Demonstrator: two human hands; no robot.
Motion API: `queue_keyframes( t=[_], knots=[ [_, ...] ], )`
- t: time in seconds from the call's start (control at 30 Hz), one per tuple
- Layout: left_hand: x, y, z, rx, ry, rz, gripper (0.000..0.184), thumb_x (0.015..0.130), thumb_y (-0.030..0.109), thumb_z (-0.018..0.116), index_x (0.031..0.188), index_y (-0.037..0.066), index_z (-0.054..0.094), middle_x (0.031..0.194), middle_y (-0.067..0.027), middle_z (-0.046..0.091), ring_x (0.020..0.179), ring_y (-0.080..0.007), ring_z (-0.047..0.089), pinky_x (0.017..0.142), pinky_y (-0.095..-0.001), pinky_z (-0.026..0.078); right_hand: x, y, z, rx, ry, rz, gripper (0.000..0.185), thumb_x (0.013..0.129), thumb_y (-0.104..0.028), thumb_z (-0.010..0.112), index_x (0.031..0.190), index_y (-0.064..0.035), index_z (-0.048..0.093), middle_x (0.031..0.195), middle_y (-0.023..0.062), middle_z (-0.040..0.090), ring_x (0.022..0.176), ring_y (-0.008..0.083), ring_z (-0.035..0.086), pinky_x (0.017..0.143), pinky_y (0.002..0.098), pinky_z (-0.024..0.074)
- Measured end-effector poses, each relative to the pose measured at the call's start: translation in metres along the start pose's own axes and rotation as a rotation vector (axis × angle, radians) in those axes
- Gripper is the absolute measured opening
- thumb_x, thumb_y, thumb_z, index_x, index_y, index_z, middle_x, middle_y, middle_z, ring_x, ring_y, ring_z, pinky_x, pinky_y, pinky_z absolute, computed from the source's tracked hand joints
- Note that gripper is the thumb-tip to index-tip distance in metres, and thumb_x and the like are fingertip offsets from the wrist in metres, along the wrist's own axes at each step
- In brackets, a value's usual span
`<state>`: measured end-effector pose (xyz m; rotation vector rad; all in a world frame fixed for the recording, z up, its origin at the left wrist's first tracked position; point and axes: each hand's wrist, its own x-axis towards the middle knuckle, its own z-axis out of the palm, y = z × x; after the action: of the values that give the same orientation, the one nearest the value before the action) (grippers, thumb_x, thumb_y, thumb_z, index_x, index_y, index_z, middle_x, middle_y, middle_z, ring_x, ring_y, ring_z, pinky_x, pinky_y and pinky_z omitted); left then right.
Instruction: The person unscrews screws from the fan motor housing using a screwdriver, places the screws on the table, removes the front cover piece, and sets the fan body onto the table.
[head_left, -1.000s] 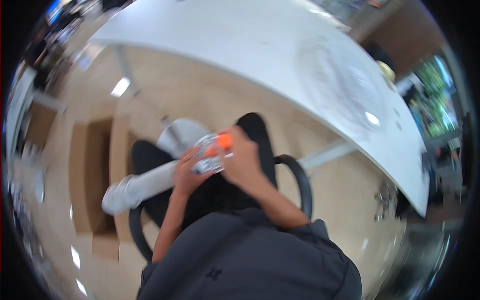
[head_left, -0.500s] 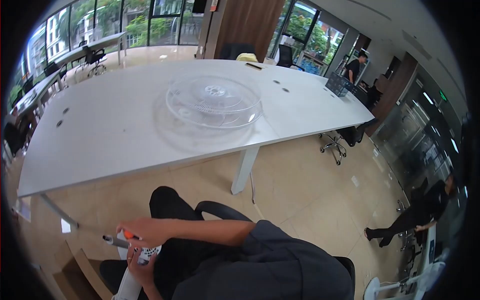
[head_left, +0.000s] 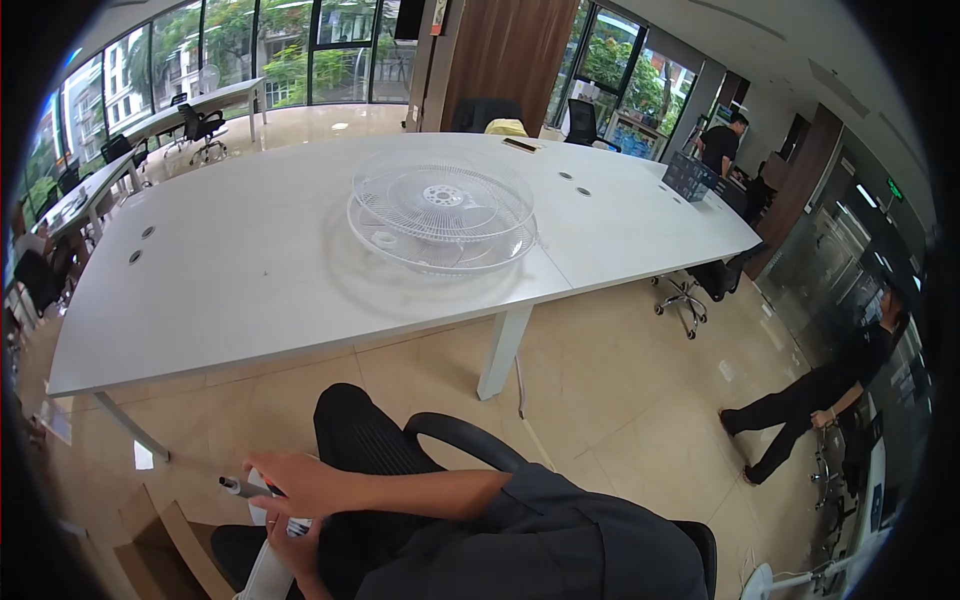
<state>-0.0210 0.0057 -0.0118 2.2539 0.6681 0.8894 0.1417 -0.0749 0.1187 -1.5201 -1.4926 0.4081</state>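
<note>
Lower left: left hand (head_left: 295,545) clamped around white fan stand (head_left: 267,574) | right hand (head_left: 308,486) over its top beside grey shaft (head_left: 240,487), grip hidden, cannot tell | clear fan grilles (head_left: 443,197) on white table (head_left: 200,310), upper centre

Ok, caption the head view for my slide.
Left hand at a white tube, right hand close by, fan covers on the table.
</note>
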Motion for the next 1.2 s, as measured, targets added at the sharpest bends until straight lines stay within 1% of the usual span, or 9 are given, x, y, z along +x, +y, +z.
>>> queue_keyframes(
  t=[0.07, 0.13, 0.23, 0.37, 0.43, 0.63, 0.87, 1.03, 1.2],
  knots=[
    [0.001, 0.005, -0.002, 0.001, 0.011, -0.003, 0.05, 0.06, 0.011, 0.094, 0.103, -0.002, 0.073, 0.112, -0.0195, 0.071, 0.108, -0.0402, 0.067, 0.095, -0.0462, 0.052, 0.001, 0.004, 0.012, -0.208, 0.145, 0.012, 0.041, 0.088, -0.003, 0.06, 0.129, -0.0021, 0.052, 0.112, 0.0159, 0.063, 0.095, 0.0387, 0.065, 0.083, 0.0458, 0.0524],
    [-0.001, -0.002, -0.001, -0.02, 0.01, 0.029, 0.05, 0.061, 0.011, 0.093, 0.104, -0.003, 0.072, 0.112, -0.0195, 0.071, 0.108, -0.0415, 0.066, 0.095, -0.0469, 0.051, 0.006, -0.005, 0.01, -0.341, -0.028, 0.099, 0.038, 0.089, -0.008, 0.062, 0.125, -0.002, 0.052, 0.111, 0.0146, 0.06, 0.097, 0.0388, 0.064, 0.086, 0.0478, 0.0513],
    [-0.005, -0.015, 0.006, -0.06, 0.111, 0.111, 0.052, 0.061, 0.01, 0.092, 0.106, -0.003, 0.071, 0.112, -0.0199, 0.071, 0.107, -0.0428, 0.066, 0.094, -0.0471, 0.051, 0.0, -0.016, -0.008, 0.169, -0.11, -0.145, 0.038, 0.091, -0.02, 0.069, 0.121, -0.0028, 0.053, 0.11, 0.0149, 0.057, 0.099, 0.0378, 0.064, 0.085, 0.0464, 0.0534],
    [-0.007, -0.021, 0.003, -0.038, -0.009, -0.042, 0.052, 0.062, 0.009, 0.091, 0.108, -0.004, 0.071, 0.111, -0.0221, 0.07, 0.108, -0.0436, 0.066, 0.093, -0.0476, 0.051, -0.005, -0.025, 0.006, -0.107, 0.056, -0.054, 0.035, 0.092, -0.018, 0.069, 0.119, -0.0037, 0.053, 0.109, 0.0157, 0.057, 0.102, 0.0362, 0.063, 0.085, 0.0452, 0.0532],
    [-0.002, -0.009, 0.0, -0.065, 0.018, 0.039, 0.05, 0.063, 0.009, 0.091, 0.107, -0.005, 0.071, 0.11, -0.0245, 0.071, 0.106, -0.0445, 0.067, 0.093, -0.0482, 0.051, 0.001, -0.028, 0.014, -0.259, 0.114, 0.187, 0.037, 0.087, -0.005, 0.068, 0.12, -0.0042, 0.052, 0.111, 0.0162, 0.058, 0.108, 0.038, 0.061, 0.087, 0.047, 0.0507],
    [-0.002, -0.016, 0.002, -0.011, 0.006, 0.102, 0.055, 0.059, 0.006, 0.093, 0.109, -0.002, 0.069, 0.118, -0.0217, 0.069, 0.115, -0.0427, 0.065, 0.1, -0.0497, 0.05, 0.0, -0.022, -0.011, 0.115, -0.04, 0.048, 0.037, 0.093, -0.015, 0.069, 0.123, -0.0028, 0.051, 0.114, 0.0174, 0.059, 0.105, 0.0374, 0.062, 0.085, 0.0454, 0.0521],
    [0.003, 0.001, 0.0, -0.036, 0.012, 0.026, 0.05, 0.062, 0.009, 0.092, 0.106, -0.004, 0.071, 0.116, -0.0231, 0.071, 0.11, -0.0446, 0.066, 0.097, -0.0492, 0.05, 0.003, 0.003, 0.015, -0.26, 0.179, 0.087, 0.035, 0.089, -0.005, 0.067, 0.121, -0.0034, 0.055, 0.111, 0.0159, 0.06, 0.104, 0.0365, 0.062, 0.085, 0.0457, 0.0512],
    [0.0, -0.013, 0.007, -0.012, 0.122, 0.159, 0.052, 0.063, 0.009, 0.092, 0.109, -0.003, 0.07, 0.11, -0.0218, 0.071, 0.105, -0.0431, 0.067, 0.094, -0.0489, 0.052, 0.002, -0.022, -0.013, 0.212, -0.075, -0.049, 0.033, 0.095, -0.014, 0.067, 0.124, -0.0025, 0.057, 0.111, 0.0147, 0.061, 0.102, 0.0349, 0.063, 0.085, 0.0429, 0.0523],
    [-0.005, -0.022, 0.006, -0.069, 0.06, 0.099, 0.053, 0.063, 0.009, 0.093, 0.109, -0.004, 0.069, 0.11, -0.0225, 0.071, 0.105, -0.0439, 0.067, 0.093, -0.0499, 0.052, 0.002, -0.02, 0.012, -0.128, 0.061, 0.109, 0.037, 0.092, -0.012, 0.068, 0.126, -0.0025, 0.056, 0.113, 0.016, 0.06, 0.104, 0.0352, 0.063, 0.086, 0.0437, 0.0526]
  ],
)
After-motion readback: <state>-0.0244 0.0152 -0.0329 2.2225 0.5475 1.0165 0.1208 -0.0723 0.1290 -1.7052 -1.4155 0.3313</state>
